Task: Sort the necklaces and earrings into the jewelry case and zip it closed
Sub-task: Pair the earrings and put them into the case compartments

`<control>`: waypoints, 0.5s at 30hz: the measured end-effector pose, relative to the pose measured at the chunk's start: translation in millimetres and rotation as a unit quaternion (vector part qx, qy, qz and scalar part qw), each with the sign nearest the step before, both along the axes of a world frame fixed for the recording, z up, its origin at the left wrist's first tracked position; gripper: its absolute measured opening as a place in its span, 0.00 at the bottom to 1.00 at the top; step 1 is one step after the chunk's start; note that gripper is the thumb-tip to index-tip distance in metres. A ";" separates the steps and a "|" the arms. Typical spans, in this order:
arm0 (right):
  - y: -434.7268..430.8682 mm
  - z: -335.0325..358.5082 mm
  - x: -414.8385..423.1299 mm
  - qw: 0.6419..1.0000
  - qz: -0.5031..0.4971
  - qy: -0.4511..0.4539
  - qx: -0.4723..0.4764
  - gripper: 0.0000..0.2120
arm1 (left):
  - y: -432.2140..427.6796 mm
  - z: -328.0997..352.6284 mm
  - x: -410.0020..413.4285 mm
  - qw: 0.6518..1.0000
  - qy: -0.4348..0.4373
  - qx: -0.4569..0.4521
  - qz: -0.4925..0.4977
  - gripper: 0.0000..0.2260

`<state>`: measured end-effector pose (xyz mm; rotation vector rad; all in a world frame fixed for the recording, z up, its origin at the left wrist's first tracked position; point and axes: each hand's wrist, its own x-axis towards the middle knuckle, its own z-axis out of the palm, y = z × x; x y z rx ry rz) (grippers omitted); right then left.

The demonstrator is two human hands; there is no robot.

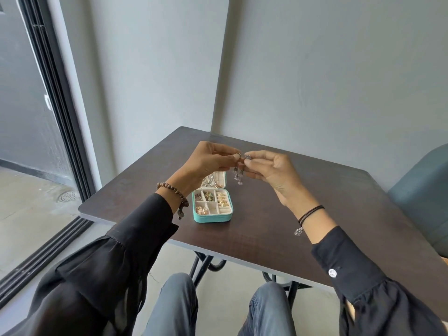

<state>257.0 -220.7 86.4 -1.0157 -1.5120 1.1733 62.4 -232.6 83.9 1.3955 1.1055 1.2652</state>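
Note:
A small teal jewelry case (212,217) lies open on the dark wooden table (278,226). Its cream compartments hold several gold and dark earrings; chains hang in the raised lid (219,178). Above the case, my left hand (211,160) and my right hand (269,168) meet fingertip to fingertip. Each pinches the top of a dangling silver earring (238,176) with pale beads, which hang side by side between the hands. Exactly which hand holds which piece is hard to tell.
The table stands in a corner of grey walls. A teal upholstered chair (421,200) is at the right edge. A sliding glass door with a dark frame (55,98) runs along the left. My knees are under the table's near edge.

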 end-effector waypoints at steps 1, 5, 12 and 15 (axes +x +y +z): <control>-1.2 -2.5 -4.8 1.000 0.003 0.001 0.002 0.11 | -3.1 -2.3 -4.1 1.000 0.002 0.003 0.012 0.12; -6.5 -12.5 -21.5 1.000 0.012 -0.003 0.001 0.10 | -13.7 -10.5 -20.1 0.999 0.018 0.001 0.030 0.12; -13.9 -41.9 -39.2 0.999 0.025 -0.033 -0.020 0.09 | -29.6 -31.3 -37.3 0.999 0.034 -0.017 0.030 0.09; -19.1 -54.5 -43.5 0.998 0.023 -0.038 -0.034 0.08 | -33.7 -45.5 -41.3 0.999 0.021 -0.035 0.033 0.10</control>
